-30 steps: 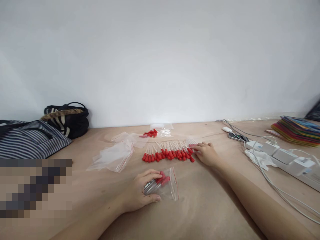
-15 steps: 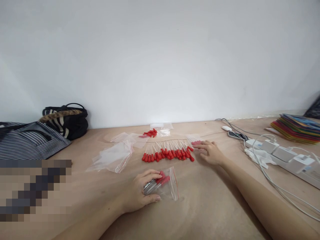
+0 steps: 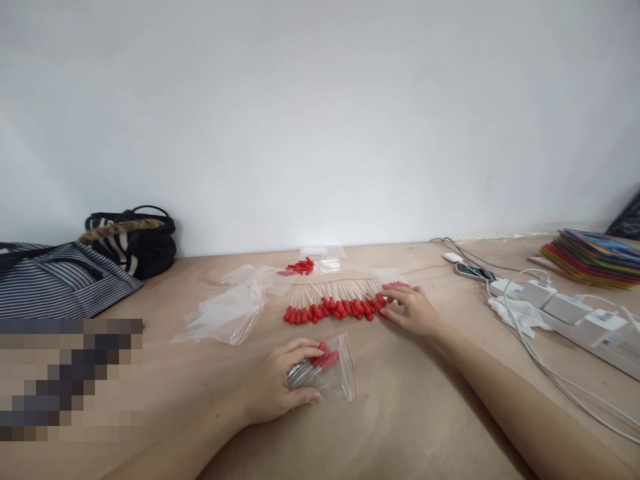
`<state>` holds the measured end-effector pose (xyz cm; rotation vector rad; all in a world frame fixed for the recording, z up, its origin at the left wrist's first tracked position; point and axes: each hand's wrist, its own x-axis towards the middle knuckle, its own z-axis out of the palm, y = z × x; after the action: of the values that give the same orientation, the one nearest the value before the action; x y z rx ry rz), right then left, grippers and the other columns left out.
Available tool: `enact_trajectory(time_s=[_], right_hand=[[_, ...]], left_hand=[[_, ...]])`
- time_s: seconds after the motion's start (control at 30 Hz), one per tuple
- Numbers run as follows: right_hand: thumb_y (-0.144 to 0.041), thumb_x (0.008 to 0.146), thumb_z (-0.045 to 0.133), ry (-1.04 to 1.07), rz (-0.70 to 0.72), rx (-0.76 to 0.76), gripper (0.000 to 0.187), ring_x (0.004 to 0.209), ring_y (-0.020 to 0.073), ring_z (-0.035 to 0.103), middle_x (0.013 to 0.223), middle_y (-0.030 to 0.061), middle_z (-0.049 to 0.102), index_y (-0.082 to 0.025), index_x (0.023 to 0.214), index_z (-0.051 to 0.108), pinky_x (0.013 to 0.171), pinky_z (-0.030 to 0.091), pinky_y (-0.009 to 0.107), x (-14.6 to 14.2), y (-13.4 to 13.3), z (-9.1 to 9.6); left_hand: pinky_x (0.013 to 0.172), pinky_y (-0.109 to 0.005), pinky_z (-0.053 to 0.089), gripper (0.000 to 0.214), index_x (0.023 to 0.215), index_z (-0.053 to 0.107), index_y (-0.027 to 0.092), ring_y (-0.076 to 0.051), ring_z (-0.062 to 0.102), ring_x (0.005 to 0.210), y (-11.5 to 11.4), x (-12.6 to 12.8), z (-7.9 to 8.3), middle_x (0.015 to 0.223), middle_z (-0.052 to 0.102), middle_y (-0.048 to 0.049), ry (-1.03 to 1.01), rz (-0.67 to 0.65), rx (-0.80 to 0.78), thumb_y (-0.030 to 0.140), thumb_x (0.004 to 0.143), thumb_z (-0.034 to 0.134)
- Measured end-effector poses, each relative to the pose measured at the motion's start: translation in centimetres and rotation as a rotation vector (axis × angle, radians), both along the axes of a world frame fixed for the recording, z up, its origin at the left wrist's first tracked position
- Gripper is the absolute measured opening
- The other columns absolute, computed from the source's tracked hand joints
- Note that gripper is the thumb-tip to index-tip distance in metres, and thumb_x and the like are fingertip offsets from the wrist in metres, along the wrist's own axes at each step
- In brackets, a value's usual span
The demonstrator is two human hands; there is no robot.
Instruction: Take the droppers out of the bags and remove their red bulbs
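Note:
My left hand is closed over a clear zip bag lying on the table near me. Inside the bag are red bulbs and grey-looking clear tubes, partly covered by my fingers. My right hand is at the right end of a row of droppers, which have thin pale stems and red rubber bulbs turned toward me. Its thumb and fingers close around the endmost bulbs. Just behind its fingertips lies another clear bag with red bulbs in it.
Flat zip bags are piled left of the row. Loose red bulbs and clear tubes lie behind it. A power strip with chargers and cables lines the right, near stacked colourful folders. Bags stand at the left.
My right hand has moved slightly left and its fingers have closed around the end droppers, whose bulbs are now bunched closer to the row. My left hand stays on the bag.

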<state>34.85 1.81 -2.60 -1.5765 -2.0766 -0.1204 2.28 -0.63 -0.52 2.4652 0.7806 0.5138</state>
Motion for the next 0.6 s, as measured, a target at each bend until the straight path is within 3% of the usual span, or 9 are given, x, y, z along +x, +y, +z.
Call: enact_trajectory(time_s=[0.27, 0.43, 0.6], right_hand=[[-0.036, 0.072, 0.058, 0.137, 0.173, -0.227, 0.043, 0.059, 0.0141, 0.055, 0.074, 0.0015, 0.066, -0.021, 0.112, 0.057, 0.063, 0.041, 0.028, 1.3, 0.0, 0.2], [-0.032, 0.078, 0.051, 0.221, 0.1, -0.14, 0.034, 0.059, 0.0145, 0.054, 0.076, 0.0038, 0.067, -0.018, 0.107, 0.061, 0.062, 0.042, 0.029, 0.2, 0.8, -0.7], [-0.031, 0.079, 0.05, 0.125, 0.123, -0.087, 0.026, 0.071, 0.0171, 0.057, 0.08, 0.0047, 0.066, -0.021, 0.098, 0.065, 0.067, 0.042, 0.03, -0.6, 0.7, -0.6]], left_hand=[[0.094, -0.039, 0.04, 0.045, 0.112, 0.054, 0.023, -0.024, 0.051, 0.109, 0.0, 0.0, 0.0, 0.119, 0.054, -0.0079, -0.007, -0.007, -0.008, 0.039, 0.072, 0.065], [0.094, -0.039, 0.04, 0.044, 0.112, 0.053, 0.023, -0.023, 0.052, 0.108, 0.0, 0.0, 0.0, 0.119, 0.054, -0.0082, -0.018, -0.022, 0.001, 0.04, 0.072, 0.064], [0.094, -0.039, 0.04, 0.045, 0.112, 0.053, 0.021, -0.023, 0.051, 0.109, 0.0, 0.0, 0.0, 0.119, 0.054, -0.0091, -0.01, -0.018, 0.008, 0.038, 0.072, 0.064]])
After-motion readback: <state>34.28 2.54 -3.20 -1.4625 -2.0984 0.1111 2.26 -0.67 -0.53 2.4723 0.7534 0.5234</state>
